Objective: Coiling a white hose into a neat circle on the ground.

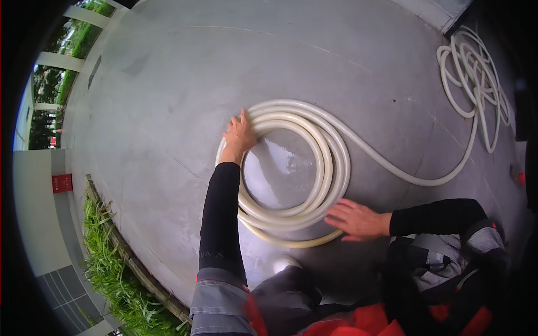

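Observation:
A pale cream hose (290,216) lies in a flat coil of several loops on the grey floor. My left hand (238,134) grips the loops at the coil's upper left, its fingers over their outer edge. At the lower right of the coil is my right hand (357,219), palm down and fingers apart. Its fingertips are over or just beside the loops; contact cannot be made out. A yellower outer stretch of the hose runs under or behind that hand, hiding where it leads. From the coil's top, one length curves right to a loose tangle of hose (475,80).
Smooth grey floor (168,84) with thin joint lines surrounds the coil. A planted bed of grass (113,260) with a raised edging (134,260) is at lower left. My shoe (286,264) stands just below the coil. A white wall corner (441,14) is at upper right.

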A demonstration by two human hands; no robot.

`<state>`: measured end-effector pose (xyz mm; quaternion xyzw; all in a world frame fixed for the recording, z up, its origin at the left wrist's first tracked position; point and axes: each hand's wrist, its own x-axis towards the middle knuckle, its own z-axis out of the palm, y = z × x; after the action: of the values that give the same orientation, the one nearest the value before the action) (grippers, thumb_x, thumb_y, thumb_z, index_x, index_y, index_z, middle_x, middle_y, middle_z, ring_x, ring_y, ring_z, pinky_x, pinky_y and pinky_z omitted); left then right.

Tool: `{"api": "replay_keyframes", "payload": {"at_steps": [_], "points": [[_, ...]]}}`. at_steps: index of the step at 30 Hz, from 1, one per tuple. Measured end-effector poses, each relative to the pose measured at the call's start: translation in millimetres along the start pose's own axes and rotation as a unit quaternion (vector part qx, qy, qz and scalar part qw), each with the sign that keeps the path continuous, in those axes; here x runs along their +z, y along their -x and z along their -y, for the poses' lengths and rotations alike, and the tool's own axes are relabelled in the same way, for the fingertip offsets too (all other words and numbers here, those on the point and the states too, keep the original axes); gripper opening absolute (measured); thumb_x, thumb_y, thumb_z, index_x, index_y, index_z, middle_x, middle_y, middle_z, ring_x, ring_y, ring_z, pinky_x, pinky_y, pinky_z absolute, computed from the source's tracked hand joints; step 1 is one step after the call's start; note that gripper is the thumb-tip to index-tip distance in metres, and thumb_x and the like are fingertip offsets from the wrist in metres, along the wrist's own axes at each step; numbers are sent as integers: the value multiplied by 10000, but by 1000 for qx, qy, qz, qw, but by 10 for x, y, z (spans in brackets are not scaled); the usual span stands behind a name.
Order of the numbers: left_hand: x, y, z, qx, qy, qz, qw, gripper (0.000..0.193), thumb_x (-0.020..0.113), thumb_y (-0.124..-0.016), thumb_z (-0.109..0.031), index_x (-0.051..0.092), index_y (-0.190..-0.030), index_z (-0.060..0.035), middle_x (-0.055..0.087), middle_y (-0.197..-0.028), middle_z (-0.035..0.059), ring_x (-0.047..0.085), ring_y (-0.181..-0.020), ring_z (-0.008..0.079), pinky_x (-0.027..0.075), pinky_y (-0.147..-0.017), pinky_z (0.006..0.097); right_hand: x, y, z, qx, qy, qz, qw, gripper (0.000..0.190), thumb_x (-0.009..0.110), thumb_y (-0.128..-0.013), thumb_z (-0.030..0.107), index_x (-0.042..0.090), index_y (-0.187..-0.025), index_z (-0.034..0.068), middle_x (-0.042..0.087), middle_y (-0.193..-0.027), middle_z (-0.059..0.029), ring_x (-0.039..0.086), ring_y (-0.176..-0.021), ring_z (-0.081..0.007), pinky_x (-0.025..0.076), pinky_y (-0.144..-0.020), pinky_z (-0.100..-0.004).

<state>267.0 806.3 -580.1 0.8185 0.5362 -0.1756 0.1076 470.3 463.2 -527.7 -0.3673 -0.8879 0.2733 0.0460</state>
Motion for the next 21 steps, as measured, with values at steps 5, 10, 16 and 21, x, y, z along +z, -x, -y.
{"api": "replay_keyframes", "payload": {"at_steps": [5, 10, 16, 21], "points": [[-87, -5, -16, 10, 6, 26, 1000, 1028, 791, -575, -303, 203, -1408, -166, 395, -1254, 137, 397, -1195, 336, 447, -902, 499, 676, -373, 55, -127, 200, -52, 970, 687, 651, -758, 331, 415, -1344, 63, 264, -1472, -134, 276, -1357, -290, 129, -1131, -505], [33, 123, 311, 84, 35, -48, 995, 819, 756, -607, -234, 333, -1282, -46, 482, -1134, 214, 478, -1086, 396, 473, -876, 464, 474, -566, -279, -67, 112, -68, 989, 741, 682, -712, 224, 372, -1377, 113, 292, -1465, -89, 290, -1345, -210, 153, -1133, -489], [350, 708, 957, -30, 54, -45, 997, 674, 728, -650, -295, 368, -1115, 34, 527, -1027, 270, 541, -984, 428, 465, -847, 472, -120, -753, -638, -62, 230, -11, 971, 589, 766, -597, 209, 519, -1130, 155, 513, -1098, 22, 420, -1196, -182, 122, -1150, -496], [925, 1830, 1129, -223, 170, 37, 959, 754, 713, -670, -457, 335, -1092, 41, 527, -1060, 345, 530, -1044, 460, 424, -913, 456, -557, -922, -1116, -124, 313, 53, 940, 511, 664, -707, 109, 507, -1185, 195, 492, -1253, 45, 383, -1278, -219, 79, -1160, -530]]}}
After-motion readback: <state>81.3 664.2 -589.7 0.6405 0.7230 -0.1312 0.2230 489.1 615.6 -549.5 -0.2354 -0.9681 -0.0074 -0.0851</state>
